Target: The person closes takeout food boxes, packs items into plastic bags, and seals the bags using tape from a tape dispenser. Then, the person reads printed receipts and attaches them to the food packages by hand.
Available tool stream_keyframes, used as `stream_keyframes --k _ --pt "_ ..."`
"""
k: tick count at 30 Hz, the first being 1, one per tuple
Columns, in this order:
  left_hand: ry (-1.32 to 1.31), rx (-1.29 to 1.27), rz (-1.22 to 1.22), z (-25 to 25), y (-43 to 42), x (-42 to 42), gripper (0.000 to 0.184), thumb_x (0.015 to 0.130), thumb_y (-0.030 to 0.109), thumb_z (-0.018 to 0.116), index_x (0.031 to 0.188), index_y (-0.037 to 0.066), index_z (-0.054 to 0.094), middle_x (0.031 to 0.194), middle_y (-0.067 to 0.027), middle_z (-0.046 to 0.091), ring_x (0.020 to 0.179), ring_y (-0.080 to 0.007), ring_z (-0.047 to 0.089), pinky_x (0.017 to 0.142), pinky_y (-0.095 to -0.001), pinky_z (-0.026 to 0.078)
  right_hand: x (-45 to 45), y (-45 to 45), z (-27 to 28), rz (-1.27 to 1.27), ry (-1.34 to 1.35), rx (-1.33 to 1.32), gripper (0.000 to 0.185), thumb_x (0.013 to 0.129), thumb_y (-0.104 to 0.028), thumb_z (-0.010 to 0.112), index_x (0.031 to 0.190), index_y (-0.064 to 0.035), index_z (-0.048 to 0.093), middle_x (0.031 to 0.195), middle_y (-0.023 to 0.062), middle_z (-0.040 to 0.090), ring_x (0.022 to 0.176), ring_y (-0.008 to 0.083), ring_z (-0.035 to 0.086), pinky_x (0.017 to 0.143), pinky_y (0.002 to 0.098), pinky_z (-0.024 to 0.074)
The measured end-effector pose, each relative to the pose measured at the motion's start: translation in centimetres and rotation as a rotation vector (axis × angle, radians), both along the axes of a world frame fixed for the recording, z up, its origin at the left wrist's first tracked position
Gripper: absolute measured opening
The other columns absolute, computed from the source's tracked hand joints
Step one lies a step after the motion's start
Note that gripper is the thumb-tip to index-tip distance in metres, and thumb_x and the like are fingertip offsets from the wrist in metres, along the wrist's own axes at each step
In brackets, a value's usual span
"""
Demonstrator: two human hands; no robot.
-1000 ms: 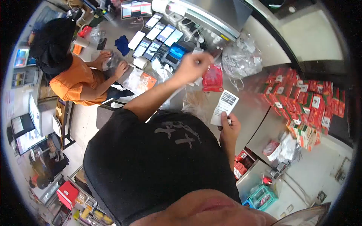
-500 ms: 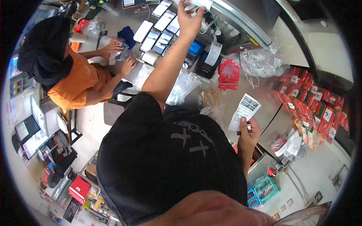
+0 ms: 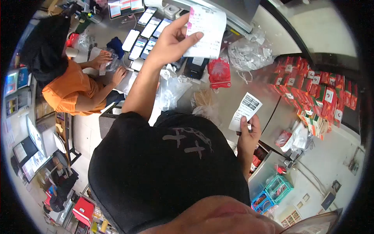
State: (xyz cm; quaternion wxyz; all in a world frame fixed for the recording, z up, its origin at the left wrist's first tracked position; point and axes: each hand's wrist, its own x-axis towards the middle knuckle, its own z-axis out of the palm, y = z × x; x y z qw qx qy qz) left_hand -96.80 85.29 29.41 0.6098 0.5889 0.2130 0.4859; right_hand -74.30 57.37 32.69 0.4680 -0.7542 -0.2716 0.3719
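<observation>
My left hand [image 3: 167, 46] is raised over the counter, thumb and fingers closed on a wide printed receipt [image 3: 206, 35] with a pink left edge. Lower on the right, my right hand [image 3: 249, 132] pinches a smaller printed receipt [image 3: 247, 109]; a small dark bit shows under its thumb. Several phones [image 3: 138, 48] with lit screens lie in rows left of my left hand. Just below the wide receipt sits a black printer [image 3: 195, 70], partly covered by it. A red packet [image 3: 219, 74] lies beside the printer.
On the left, a person in an orange shirt [image 3: 76, 87] has both hands at a clear plastic bag [image 3: 111, 61]. Plastic bags [image 3: 173, 89] lie along the counter's near edge. Stacked red boxes [image 3: 311, 87] stand at right, with a teal crate [image 3: 279, 188] below.
My left hand has come back from the far edge of the counter, bringing the wide receipt. My right hand still holds its receipt. The whole view has shifted slightly.
</observation>
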Motion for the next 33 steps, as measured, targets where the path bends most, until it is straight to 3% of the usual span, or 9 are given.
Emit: stream_keyframes --k 7,15,18,20,24,26,29,32,33 --pt "0.002 0.162 -0.045 5.2 -8.6 2.6 0.068 0.096 -0.004 0.062 0.155 -0.007 0.027 0.117 -0.0112 0.071 0.104 -0.0092 0.063 0.090 -0.0242 0.049 2.2 -4.0 0.1 -0.030 0.062 0.093 0.035 0.098 -0.020 0.068 0.129 -0.0053 0.062 0.090 0.0004 0.068 0.070 0.0054 0.058 0.053 0.0213 0.0439" --pt "0.070 0.127 -0.113 6.9 -14.4 7.7 0.057 0.101 0.001 0.058 0.152 -0.006 0.035 0.113 -0.0076 0.072 0.099 -0.0064 0.062 0.087 -0.0207 0.047 6.3 -8.8 -0.3 0.003 0.045 0.320 0.043 0.098 -0.015 0.067 0.138 -0.0035 0.055 0.096 0.0011 0.071 0.069 0.0020 0.057 0.053 0.0189 0.0400" --pt "0.117 0.174 -0.099 7.4 -15.9 9.8 0.045 0.102 0.003 0.058 0.145 -0.005 0.047 0.112 -0.0067 0.072 0.099 -0.0074 0.064 0.088 -0.0224 0.049 7.6 -10.4 1.0 0.010 0.015 0.379 0.041 0.097 -0.012 0.067 0.135 0.0003 0.058 0.105 0.0040 0.072 0.088 0.0083 0.061 0.077 0.0251 0.0486" --pt "0.094 0.176 -0.111 8.3 -17.2 11.1 0.037 0.101 0.003 0.059 0.136 -0.006 0.053 0.110 -0.0072 0.072 0.097 -0.0079 0.065 0.085 -0.0223 0.051 8.0 -11.2 2.3 -0.017 0.020 0.435 0.042 0.097 -0.012 0.067 0.137 0.0002 0.057 0.105 0.0031 0.072 0.087 0.0070 0.060 0.076 0.0244 0.0450" --pt "0.165 0.228 -0.128 8.4 -18.0 12.2 0.035 0.101 0.003 0.060 0.134 -0.006 0.056 0.098 -0.0020 0.070 0.083 -0.0023 0.062 0.070 -0.0173 0.048 8.4 -12.7 3.5 -0.027 -0.018 0.522 0.045 0.097 -0.017 0.069 0.138 -0.0028 0.056 0.098 0.0009 0.071 0.073 0.0018 0.057 0.053 0.0181 0.0420" --pt "0.192 0.242 -0.121 8.6 -18.5 12.7 0.035 0.100 0.003 0.060 0.134 -0.006 0.056 0.095 -0.0007 0.070 0.079 -0.0011 0.060 0.067 -0.0164 0.046 8.6 -13.2 3.7 -0.030 0.004 0.537 0.045 0.097 -0.018 0.070 0.138 -0.0029 0.057 0.099 0.0013 0.071 0.073 0.0016 0.057 0.053 0.0181 0.0418" --pt "0.174 0.192 -0.088 9.1 -19.4 13.3 0.030 0.100 0.004 0.062 0.128 -0.005 0.060 0.089 0.0016 0.067 0.074 0.0004 0.056 0.062 -0.0161 0.042 8.4 -13.7 3.8 -0.103 -0.061 0.533 0.035 0.097 -0.010 0.064 0.132 -0.0025 0.061 0.101 0.0032 0.070 0.074 0.0037 0.057 0.052 0.0190 0.0406" --pt "0.290 0.212 0.003 7.6 -17.1 11.7 0.019 0.100 0.008 0.064 0.116 -0.003 0.065 0.083 0.0038 0.064 0.069 0.0009 0.051 0.058 -0.0174 0.038 9.4 -14.9 2.3 -0.171 0.198 0.467 0.024 0.092 -0.001 0.058 0.114 0.0004 0.068 0.099 0.0033 0.069 0.084 0.0093 0.061 0.073 0.0244 0.0488" --pt "0.448 0.190 0.052 7.7 -16.6 10.8 0.017 0.101 0.012 0.064 0.111 -0.002 0.068 0.094 -0.0008 0.070 0.079 -0.0036 0.059 0.068 -0.0192 0.045 10.1 -15.0 0.4 -0.128 0.342 0.561 0.016 0.087 -0.002 0.057 0.098 -0.0020 0.069 0.090 0.0033 0.066 0.078 0.0089 0.060 0.063 0.0226 0.0441"
